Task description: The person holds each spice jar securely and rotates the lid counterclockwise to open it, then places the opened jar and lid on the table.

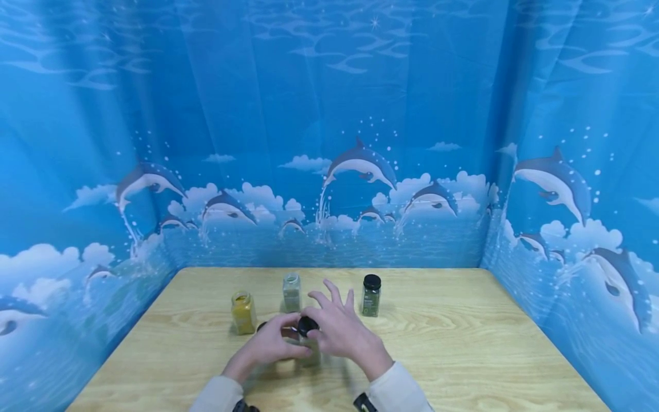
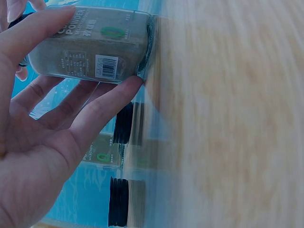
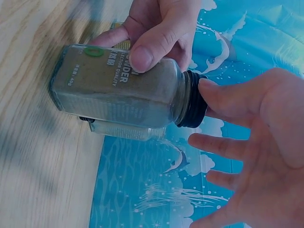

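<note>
A glass spice jar of grey-brown powder [image 3: 118, 92] with a black screw lid [image 3: 194, 99] stands near the table's front middle. My left hand [image 1: 273, 343] grips the jar's body, the thumb across its label and the fingers on the other side. At the top, my right hand [image 1: 342, 329] pinches the lid with the thumb and a finger largely hidden; its other fingers are spread in the right wrist view. Two black lids, a nearer lid [image 2: 118, 202] and a farther lid [image 2: 124, 123], lie on the table beyond my left hand.
A lidless jar of yellow powder [image 1: 243, 315] stands at the left. Behind my hands is a lidless jar of pale grey-green contents [image 1: 292, 293]. A black-lidded jar with green contents [image 1: 371, 297] stands at the right. A blue dolphin curtain [image 1: 329, 114] borders the wooden table [image 1: 463, 343].
</note>
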Action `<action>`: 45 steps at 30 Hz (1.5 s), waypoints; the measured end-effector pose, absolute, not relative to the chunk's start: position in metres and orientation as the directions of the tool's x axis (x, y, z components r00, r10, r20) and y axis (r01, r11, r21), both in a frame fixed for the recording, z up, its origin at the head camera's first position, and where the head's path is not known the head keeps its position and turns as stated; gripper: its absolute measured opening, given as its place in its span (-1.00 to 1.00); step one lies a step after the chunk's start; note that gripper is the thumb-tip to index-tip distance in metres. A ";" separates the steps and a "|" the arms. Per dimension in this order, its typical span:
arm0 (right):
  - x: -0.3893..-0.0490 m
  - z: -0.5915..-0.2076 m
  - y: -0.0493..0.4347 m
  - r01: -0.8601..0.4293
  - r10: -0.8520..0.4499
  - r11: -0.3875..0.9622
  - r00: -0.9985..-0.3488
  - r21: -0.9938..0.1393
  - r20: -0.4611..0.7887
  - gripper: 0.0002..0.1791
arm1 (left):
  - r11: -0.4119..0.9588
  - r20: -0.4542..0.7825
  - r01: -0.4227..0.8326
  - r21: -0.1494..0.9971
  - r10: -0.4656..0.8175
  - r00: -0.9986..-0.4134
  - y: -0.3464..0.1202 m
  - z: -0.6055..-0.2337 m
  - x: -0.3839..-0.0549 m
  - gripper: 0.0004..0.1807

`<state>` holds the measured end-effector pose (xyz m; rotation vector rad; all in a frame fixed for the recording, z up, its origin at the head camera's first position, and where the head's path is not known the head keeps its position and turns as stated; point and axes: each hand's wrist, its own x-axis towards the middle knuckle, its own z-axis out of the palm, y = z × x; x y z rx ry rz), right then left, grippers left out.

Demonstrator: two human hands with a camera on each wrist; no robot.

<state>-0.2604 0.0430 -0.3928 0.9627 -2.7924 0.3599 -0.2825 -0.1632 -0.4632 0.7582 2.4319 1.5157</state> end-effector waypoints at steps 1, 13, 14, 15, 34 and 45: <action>-0.260 -0.393 0.043 -0.623 -0.584 0.762 -0.779 -0.177 0.231 -0.57 | 0.355 0.120 0.334 0.873 0.507 -0.853 -0.163 -0.463 -0.283 -0.53; -0.263 -0.397 0.042 -0.586 -0.533 0.800 -0.792 -0.126 0.299 -0.40 | 0.368 0.118 0.338 0.866 0.506 -0.854 -0.164 -0.464 -0.282 -0.56; -0.263 -0.397 0.041 -0.579 -0.525 0.808 -0.792 -0.110 0.312 -0.40 | 0.367 0.119 0.339 0.867 0.508 -0.853 -0.164 -0.464 -0.282 -0.56; -0.263 -0.398 0.041 -0.573 -0.518 0.814 -0.792 -0.100 0.324 -0.39 | 0.365 0.121 0.342 0.866 0.510 -0.852 -0.164 -0.464 -0.282 -0.56; -0.260 -0.395 0.040 -0.607 -0.564 0.781 -0.787 -0.148 0.249 -0.58 | 0.341 0.142 0.357 0.870 0.519 -0.843 -0.164 -0.466 -0.283 -0.53; -0.258 -0.393 0.042 -0.629 -0.594 0.757 -0.776 -0.179 0.213 -0.52 | 0.341 0.140 0.355 0.870 0.521 -0.842 -0.165 -0.466 -0.282 -0.39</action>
